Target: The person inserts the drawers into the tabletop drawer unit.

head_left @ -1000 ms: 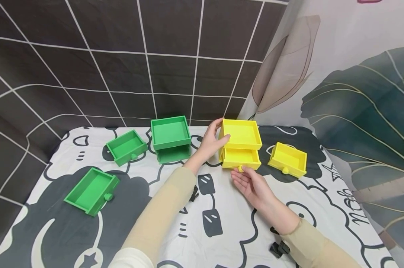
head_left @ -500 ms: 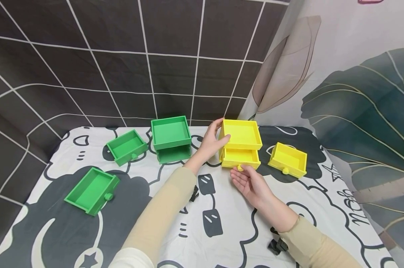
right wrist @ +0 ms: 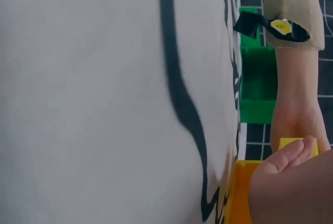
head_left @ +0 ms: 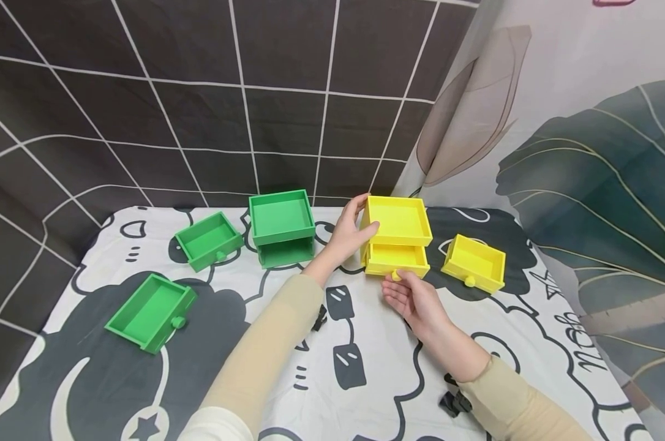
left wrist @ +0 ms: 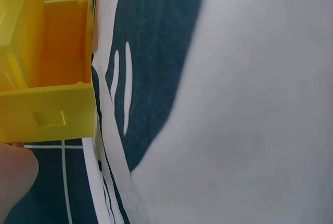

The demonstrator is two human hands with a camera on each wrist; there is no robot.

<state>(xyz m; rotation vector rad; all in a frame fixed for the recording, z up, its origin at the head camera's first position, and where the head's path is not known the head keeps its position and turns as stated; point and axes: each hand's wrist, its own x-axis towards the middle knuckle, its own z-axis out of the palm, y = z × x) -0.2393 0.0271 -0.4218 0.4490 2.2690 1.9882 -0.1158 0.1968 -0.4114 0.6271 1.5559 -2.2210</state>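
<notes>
Yellow drawer: the yellow drawer (head_left: 397, 256) sits part-way in the lower slot of the yellow cabinet (head_left: 398, 220), its front jutting out towards you.
Knob: the knob (head_left: 395, 275) is near the middle of the drawer's front, right at your right fingertips, with no gap to cross.
Right hand: your right hand (head_left: 420, 306) reaches in from the lower right, thumb and curled fingers pinching the knob.
Left hand: your left hand (head_left: 346, 236) grips the cabinet's left side, thumb near the top edge; the other fingertips go out of sight behind it.
Slide line: from your right fingers the drawer lies straight ahead, running away from you into the slot; I judge this line matters most.
Long axis: what shows is broader left to right than deep, roughly square to the cabinet; you cannot see its full depth.
Nearer hand: the right, touching the knob; the left is on the cabinet only.
Loose drawer: the loose drawer (head_left: 473, 263) lies right of the cabinet, apart from it, knob side facing you.
Green set: the green cabinet (head_left: 281, 217) stands left of your left hand, with the far green drawer (head_left: 208, 241) just beside it and the near green drawer (head_left: 150, 312) closer to you.
</notes>
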